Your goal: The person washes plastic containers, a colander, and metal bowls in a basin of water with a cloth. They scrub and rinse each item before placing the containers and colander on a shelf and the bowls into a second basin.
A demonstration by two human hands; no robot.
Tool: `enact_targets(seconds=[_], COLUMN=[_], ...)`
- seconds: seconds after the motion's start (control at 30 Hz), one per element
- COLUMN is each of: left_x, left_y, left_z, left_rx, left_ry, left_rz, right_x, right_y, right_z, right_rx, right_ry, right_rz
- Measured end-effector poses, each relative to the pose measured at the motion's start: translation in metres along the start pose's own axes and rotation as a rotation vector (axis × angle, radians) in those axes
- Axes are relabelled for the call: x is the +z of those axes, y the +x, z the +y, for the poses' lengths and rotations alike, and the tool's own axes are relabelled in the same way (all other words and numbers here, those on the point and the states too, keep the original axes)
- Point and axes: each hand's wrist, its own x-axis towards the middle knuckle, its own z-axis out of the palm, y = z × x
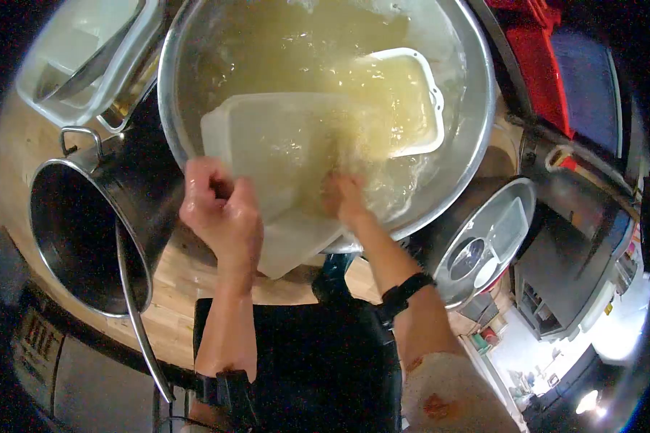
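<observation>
Lol so the water (296, 50) is murky yellow, basin (167, 86) silvery, container (267, 144) milky white, apron (303, 361) black, counter (180, 281) tan wood-grain.

A translucent whitish container (267, 144) tilts partly into cloudy water (303, 43), overhanging the near edge of a metal basin (487, 94).

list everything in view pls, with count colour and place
basin: 1, silver, top centre
liquid: cloudy yellowish, in the basin
container: 1, translucent whitish, basin's near side
tray: 1, white, in the basin, right
tub: 1, translucent, upper left
pot: 1, dark metal, left
rod: 1, silver, across the pot's mouth
vessel: 1, silver, right, small items inside
red object: 1, upper right
table: 1, light wood, underneath
apron: 1, black, bottom centre
straps: 2, black, on forearms
lower-right background: too unclear to count
left hand: 1, bare, container's left edge
right hand: 1, bare, blurred, at the container
</observation>
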Motion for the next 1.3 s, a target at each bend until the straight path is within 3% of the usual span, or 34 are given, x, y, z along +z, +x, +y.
enact_targets(seconds=[0.13, 0.2, 0.27, 0.3, 0.47, 0.5, 0.57, 0.63, 0.7, 0.77, 0.8, 0.87, 0.93, 1.0, 1.03, 1.1, 1.13, 1.2, 1.23, 1.3], left_x=[0.006, 0.008, 0.003, 0.000, -0.016, -0.022, -0.027, -0.025, -0.026, -0.026, -0.026, -0.020, -0.011, -0.005, -0.002, -0.001, -0.002, -0.003, -0.003, -0.012], left_y=[-0.003, -0.005, -0.007, -0.008, -0.013, -0.015, -0.016, -0.010, -0.014, -0.020, -0.019, -0.017, -0.010, -0.006, -0.006, -0.004, 0.000, 0.006, 0.006, 0.007], left_z=[0.007, 0.001, 0.000, 0.001, 0.024, 0.025, 0.028, 0.034, 0.041, 0.038, 0.035, 0.036, 0.047, 0.061, 0.071, 0.084, 0.090, 0.105, 0.115, 0.133], left_rx=[0.108, 0.015, 0.128, 0.210, 0.127, 0.194, 0.247, 0.210, 0.287, 0.356, 0.432, 0.503, 0.499, 0.542, 0.623, 0.722, 0.816, 0.931, 1.063, 1.224], left_ry=[0.029, 0.010, 0.060, 0.116, 0.208, 0.218, 0.230, 0.169, 0.192, 0.212, 0.238, 0.248, 0.276, 0.316, 0.345, 0.372, 0.455, 0.536, 0.517, 0.430], left_rz=[-0.112, -0.132, -0.192, -0.257, -0.302, -0.371, -0.446, -0.438, -0.452, -0.490, -0.488, -0.484, -0.423, -0.453, -0.452, -0.475, -0.519, -0.559, -0.607, -0.799], right_x=[0.020, 0.031, 0.041, 0.023, -0.083, -0.101, -0.127, -0.092, -0.065, -0.025, 0.004, 0.056, 0.006, 0.044, 0.032, 0.009, 0.018, 0.051, 0.042, 0.014], right_y=[0.004, 0.005, 0.028, 0.031, 0.002, -0.001, 0.007, 0.036, 0.049, 0.047, 0.049, 0.039, -0.017, -0.013, -0.008, -0.003, -0.007, -0.017, -0.038, -0.099], right_z=[-0.045, -0.078, -0.128, -0.126, -0.129, -0.117, -0.080, -0.076, -0.025, 0.005, 0.009, 0.015, -0.013, -0.029, -0.033, -0.038, -0.041, -0.055, -0.055, -0.044], right_rx=[-0.058, 0.020, 0.025, 0.001, 0.150, 0.146, 0.194, 0.187, 0.455, 0.407, 0.421, 0.432, 0.348, 0.245, 0.258, 0.359, 0.366, 0.021, 0.025, 0.265], right_ry=[0.390, 1.103, 1.654, 1.658, 2.749, 2.750, 1.354, 1.087, 1.031, 0.966, 0.968, 0.269, 0.252, 0.208, 0.221, 0.843, 0.862, 1.563, 1.568, 1.810], right_rz=[0.063, 0.346, 0.452, 0.472, 0.376, 0.374, 0.527, 1.268, 0.726, 0.970, 0.967, 0.816, 0.417, 0.482, 0.495, -0.015, -0.003, 0.117, 0.129, 0.206])
